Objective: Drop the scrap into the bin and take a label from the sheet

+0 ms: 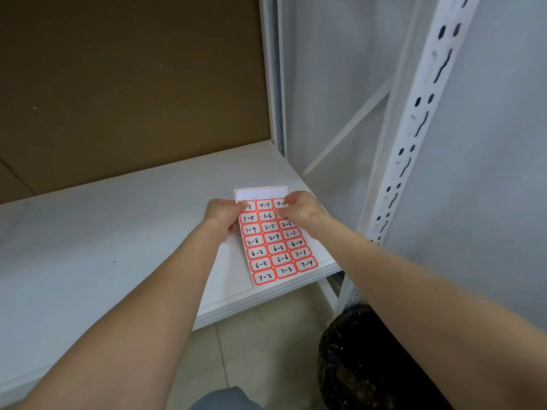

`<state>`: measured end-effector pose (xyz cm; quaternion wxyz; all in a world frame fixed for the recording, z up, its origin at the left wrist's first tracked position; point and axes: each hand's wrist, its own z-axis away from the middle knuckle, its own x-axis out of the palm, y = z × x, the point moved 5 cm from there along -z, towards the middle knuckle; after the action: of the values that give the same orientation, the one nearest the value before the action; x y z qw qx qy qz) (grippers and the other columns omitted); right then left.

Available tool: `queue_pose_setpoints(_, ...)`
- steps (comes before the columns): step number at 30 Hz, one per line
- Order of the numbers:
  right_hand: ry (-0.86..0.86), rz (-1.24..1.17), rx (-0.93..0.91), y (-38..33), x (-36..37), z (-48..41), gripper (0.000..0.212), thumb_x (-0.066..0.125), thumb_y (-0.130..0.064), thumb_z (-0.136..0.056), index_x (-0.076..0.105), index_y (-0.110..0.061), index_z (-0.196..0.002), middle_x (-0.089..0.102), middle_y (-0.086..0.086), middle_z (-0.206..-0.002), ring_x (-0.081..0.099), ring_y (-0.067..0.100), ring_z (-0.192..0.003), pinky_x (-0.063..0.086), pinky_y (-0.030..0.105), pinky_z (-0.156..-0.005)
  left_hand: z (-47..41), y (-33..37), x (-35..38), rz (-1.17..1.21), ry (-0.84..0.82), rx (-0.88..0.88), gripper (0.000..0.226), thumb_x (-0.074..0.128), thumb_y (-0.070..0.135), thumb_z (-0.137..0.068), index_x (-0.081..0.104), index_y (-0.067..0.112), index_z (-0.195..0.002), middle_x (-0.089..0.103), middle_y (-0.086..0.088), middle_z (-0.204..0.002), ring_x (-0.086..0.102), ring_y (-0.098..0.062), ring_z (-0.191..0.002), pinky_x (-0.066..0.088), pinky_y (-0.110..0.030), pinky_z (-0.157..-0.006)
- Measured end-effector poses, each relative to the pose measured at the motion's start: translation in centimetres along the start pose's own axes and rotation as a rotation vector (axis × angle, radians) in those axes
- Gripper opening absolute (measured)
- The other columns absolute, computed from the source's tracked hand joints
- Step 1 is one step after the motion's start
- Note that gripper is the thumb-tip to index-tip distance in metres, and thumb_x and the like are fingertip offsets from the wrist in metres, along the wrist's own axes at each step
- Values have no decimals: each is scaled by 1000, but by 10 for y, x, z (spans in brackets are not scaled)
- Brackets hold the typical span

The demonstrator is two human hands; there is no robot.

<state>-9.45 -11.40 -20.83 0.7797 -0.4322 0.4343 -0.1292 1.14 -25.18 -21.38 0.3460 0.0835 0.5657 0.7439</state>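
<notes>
A sheet of red-bordered stickers point(276, 247) with handwritten numbers such as 1-5, 2-8 and 7-2 lies on the right end of a white shelf point(103, 232). My left hand point(223, 216) grips the sheet's upper left edge, thumb on top near the top-left label. My right hand point(302, 210) pinches at a label in the upper right corner of the sheet, fingers curled over it. The top row of the sheet is blank backing paper. The labels under both hands are partly hidden.
A brown board point(133, 84) backs the shelf. White slotted metal uprights point(414, 137) stand at the right, with a diagonal brace and grey wall behind. A black bin bag point(370, 359) sits on the tiled floor below the shelf's right end.
</notes>
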Motion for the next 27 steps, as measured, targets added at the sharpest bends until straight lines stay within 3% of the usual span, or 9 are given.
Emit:
queue_pose_setpoints(5,264,61,-249,-33,-28,37,40,63,-29,-89,49,-24,-127,45,1,-135,60,22,-104,49,22,-71,39,22,3,-109,-167,156,16,52,26,-97,62,14,-93,69,1,-86,65,-12,-76,48,-23,-61)
queue_pose_setpoints(8,286,185,-392,-53,-43,60,41,61,-30,-90,48,-28,-129,43,0,-136,60,22,-103,51,26,-76,63,33,6,-163,-242,231,18,54,26,-96,65,14,-91,71,-2,-87,68,-14,-78,51,-23,-64)
queue_pose_setpoints(11,174,143,-334,-56,-52,68,30,58,-28,-92,58,-23,-121,61,2,-122,65,19,-92,55,31,-77,81,39,10,-135,-273,266,16,57,24,-94,67,12,-92,72,-4,-86,70,-15,-77,54,-24,-66)
queue_pose_setpoints(14,188,85,-287,-51,-67,81,19,56,-23,-93,64,-18,-109,69,3,-104,66,17,-81,54,28,-71,101,41,13,-112,-340,279,14,62,18,-91,68,9,-100,73,-4,-91,71,-17,-82,56,-26,-71)
queue_pose_setpoints(17,241,67,-305,-47,-79,96,18,56,-20,-93,66,-17,-108,68,3,-104,62,15,-82,48,25,-69,116,40,14,-127,-381,298,18,65,12,-88,68,8,-105,73,-5,-97,71,-19,-87,58,-29,-75)
queue_pose_setpoints(21,371,117,-369,-47,-90,115,23,64,-20,-87,62,-20,-110,56,1,-111,53,13,-89,44,25,-77,133,38,18,-95,-364,306,12,67,9,-86,67,8,-98,72,-6,-94,71,-18,-84,59,-27,-71)
queue_pose_setpoints(24,344,230,-394,-47,-90,131,14,60,-23,-89,67,-21,-100,65,-1,-105,62,16,-89,52,30,-78,142,40,22,-61,-345,313,13,67,8,-86,66,5,-99,72,-6,-90,71,-15,-77,57,-21,-59)
queue_pose_setpoints(27,313,364,-378,-41,-90,143,19,55,-26,-92,69,-20,-104,70,-1,-103,64,17,-87,51,27,-69,149,44,27,-72,-321,333,18,68,9,-85,66,4,-102,72,-7,-94,71,-18,-81,58,-25,-65)
